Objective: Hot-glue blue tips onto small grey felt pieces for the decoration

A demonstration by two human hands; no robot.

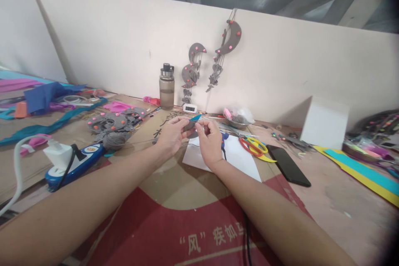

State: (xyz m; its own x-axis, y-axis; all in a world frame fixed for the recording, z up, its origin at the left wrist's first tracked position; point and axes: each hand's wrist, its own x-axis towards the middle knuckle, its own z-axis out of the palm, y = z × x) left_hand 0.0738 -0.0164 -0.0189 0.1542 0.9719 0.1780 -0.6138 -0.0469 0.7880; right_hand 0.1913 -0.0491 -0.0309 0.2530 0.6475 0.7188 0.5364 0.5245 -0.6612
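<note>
Both hands meet in the middle of the view, above a cardboard sheet. Between the fingertips is a small grey felt piece, with a pointed blue scrap sticking up from it. My left hand pinches the grey piece from the left, thumb and fingers closed. From the right, my right hand is closed on the same piece, thumb against its edge; its curled fingers are partly hidden. Below the hands lies white paper. A blue tool with a black cord, perhaps a glue gun, sits just behind my right hand.
Right of the paper lie orange-and-yellow-handled scissors and a black phone. A blue-white power strip is at left, near dotted grey felt shapes. A water bottle stands by the wall, beside hanging moon ornaments.
</note>
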